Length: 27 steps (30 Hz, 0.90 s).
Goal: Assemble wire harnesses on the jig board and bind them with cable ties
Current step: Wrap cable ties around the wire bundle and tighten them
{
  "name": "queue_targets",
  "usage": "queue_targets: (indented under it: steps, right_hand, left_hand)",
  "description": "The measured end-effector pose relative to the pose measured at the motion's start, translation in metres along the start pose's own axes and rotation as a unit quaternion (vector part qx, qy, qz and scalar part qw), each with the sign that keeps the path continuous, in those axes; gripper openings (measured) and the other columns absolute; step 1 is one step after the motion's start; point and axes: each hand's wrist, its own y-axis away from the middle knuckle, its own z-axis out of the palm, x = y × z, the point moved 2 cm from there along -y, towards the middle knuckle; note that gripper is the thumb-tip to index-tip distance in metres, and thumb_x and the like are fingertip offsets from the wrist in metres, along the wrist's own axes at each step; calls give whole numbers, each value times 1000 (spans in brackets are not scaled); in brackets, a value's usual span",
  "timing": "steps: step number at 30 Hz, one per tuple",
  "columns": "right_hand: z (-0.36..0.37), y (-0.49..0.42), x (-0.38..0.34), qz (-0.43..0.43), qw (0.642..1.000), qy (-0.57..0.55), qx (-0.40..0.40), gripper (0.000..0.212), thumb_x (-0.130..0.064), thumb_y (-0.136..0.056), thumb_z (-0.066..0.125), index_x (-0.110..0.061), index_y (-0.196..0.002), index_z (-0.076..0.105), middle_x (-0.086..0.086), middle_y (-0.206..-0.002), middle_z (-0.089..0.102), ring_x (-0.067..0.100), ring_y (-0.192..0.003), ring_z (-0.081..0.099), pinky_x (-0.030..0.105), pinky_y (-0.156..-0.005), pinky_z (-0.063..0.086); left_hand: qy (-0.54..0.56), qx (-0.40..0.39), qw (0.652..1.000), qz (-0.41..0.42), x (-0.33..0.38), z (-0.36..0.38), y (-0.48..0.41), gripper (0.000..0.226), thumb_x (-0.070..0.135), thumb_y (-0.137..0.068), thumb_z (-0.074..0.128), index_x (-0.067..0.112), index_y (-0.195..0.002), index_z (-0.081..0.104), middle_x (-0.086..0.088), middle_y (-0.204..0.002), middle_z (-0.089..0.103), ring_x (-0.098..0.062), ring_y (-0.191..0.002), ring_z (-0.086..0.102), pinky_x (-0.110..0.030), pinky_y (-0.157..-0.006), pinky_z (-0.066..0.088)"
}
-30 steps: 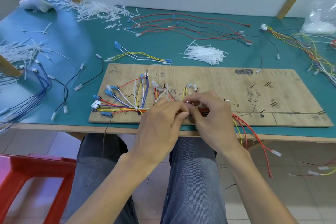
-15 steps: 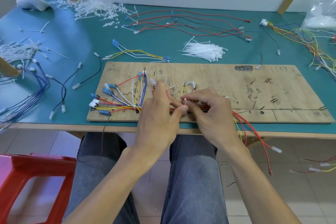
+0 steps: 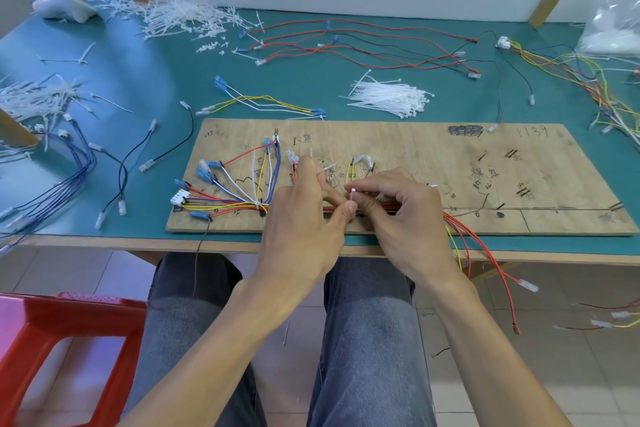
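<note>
1. Right hand: thumb and forefinger pinch the upright end of a thin white nylon cable tie. The other fingers are curled.
2. Left hand: thumb and one finger pinch the same tie just below that, at the wires. Another finger stands clear.
3. Red-and-yellow wire bundle: runs along the near edge of the board and under both hands. The tie's loop round it is hidden.
4. Step, as I judge it: cinching the tie. Gather every strand inside the loop, steady the head, and pull the tail straight. Keep the bundle flat on its routing line, and stop before the insulation bites.
5. Long pale plywood jig board, on the teal table mat: "1139" is handwritten at the far right corner, with a black scribbled-out block beside it. The other pencilled marks are too faint to read.
6. Loose heap of spare white ties: just beyond the board.
</note>
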Motion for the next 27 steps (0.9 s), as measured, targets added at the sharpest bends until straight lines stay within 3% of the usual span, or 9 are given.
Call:
queue_targets:
  steps: [8, 11, 14, 19, 23, 27]
  right_hand:
    - [0, 1, -3, 3, 1000, 8, -7, 21, -6, -88, 81, -22, -102, 83, -23, -93, 70, 7, -96, 63, 16, -84, 46]
    - [-1, 1, -5, 1, 1000, 11, -7, 22, -6, -89, 80, -22, -103, 83, -25, -93, 70, 8, -97, 64, 19, -87, 48]
    - [-1, 1, -5, 10, 1000, 10, -7, 20, -7, -89, 80, -22, -103, 83, -25, -92, 70, 6, -96, 63, 17, -86, 47]
    - [-1, 1, -6, 10, 1000, 13, -11, 18, -7, -90, 80, -18, -103, 84, -22, -94, 71, 7, -95, 63, 20, -87, 47]
    - [-1, 1, -6, 6, 1000, 15, -10, 19, -5, -90, 79, -17, -103, 84, -14, -95, 75, 9, -97, 64, 21, -88, 49]
    - [-1, 2, -7, 7, 1000, 12, -11, 21, -3, -89, 79, -18, -103, 84, -14, -96, 76, 10, -102, 65, 21, -90, 49]
  left_hand:
    - [-32, -13, 999, 8, 0, 1, -3, 53, 24, -89, 79, 31, -89, 26, 20, -75, 70, -19, -72, 45, -36, -67, 36]
    - [-26, -15, 1000, 9, 0, 0, -3, 52, 23, -89, 79, 29, -90, 27, 18, -77, 71, -26, -76, 52, -37, -67, 40]
    - [-10, -18, 1000, 11, 0, -1, -1, 49, 20, -90, 79, 26, -90, 30, 20, -74, 69, -22, -78, 57, -45, -73, 52]
    - [-16, -16, 1000, 18, -1, -1, -1, 54, 20, -89, 79, 32, -88, 27, 24, -75, 70, -12, -72, 47, -40, -70, 46]
    - [-20, -13, 1000, 11, -1, 0, -3, 54, 23, -90, 79, 34, -88, 26, 23, -75, 70, -17, -69, 43, -39, -66, 44]
    - [-7, -14, 1000, 3, 1, 0, -2, 47, 22, -91, 78, 26, -91, 31, 23, -77, 70, -26, -82, 58, -48, -76, 54]
